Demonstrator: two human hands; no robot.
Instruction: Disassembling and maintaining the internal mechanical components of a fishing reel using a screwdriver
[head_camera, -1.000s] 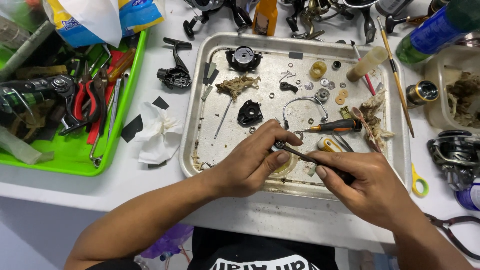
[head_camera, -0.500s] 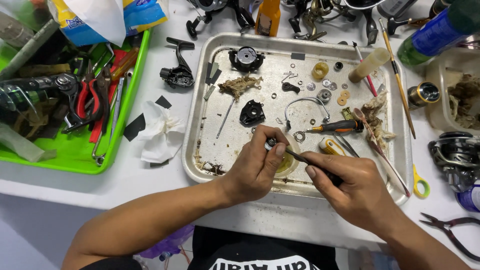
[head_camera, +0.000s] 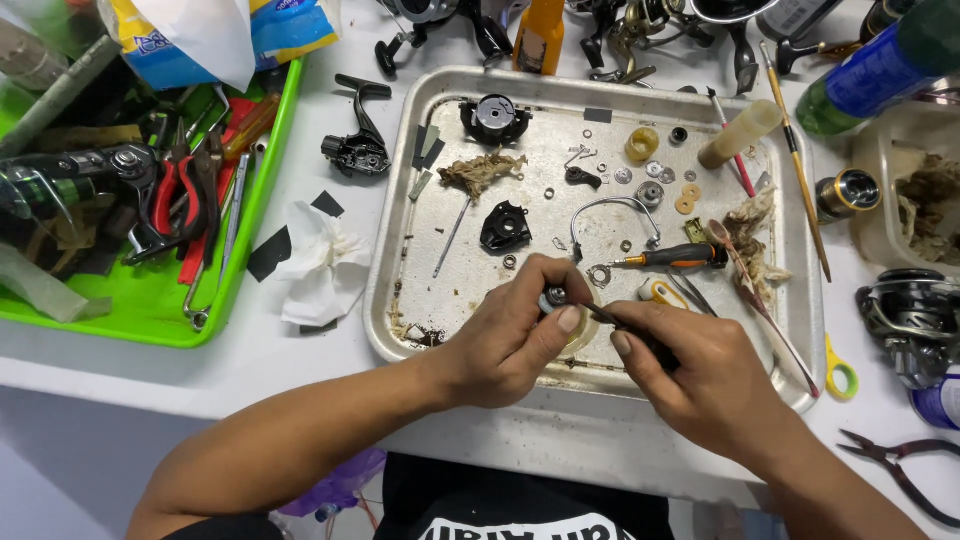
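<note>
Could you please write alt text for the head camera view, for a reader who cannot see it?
Over a metal tray of small reel parts, the left hand pinches a small round part while the right hand works it with a thin tool. A green tray of pliers sits left.

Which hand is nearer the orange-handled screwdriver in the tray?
Right. The right hand sits just below the orange-handled screwdriver; the left hand is further off, below and to its left.

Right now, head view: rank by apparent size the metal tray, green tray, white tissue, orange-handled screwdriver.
1. metal tray
2. green tray, though cut off at the frame edge, so its rank is unsure
3. white tissue
4. orange-handled screwdriver
</note>
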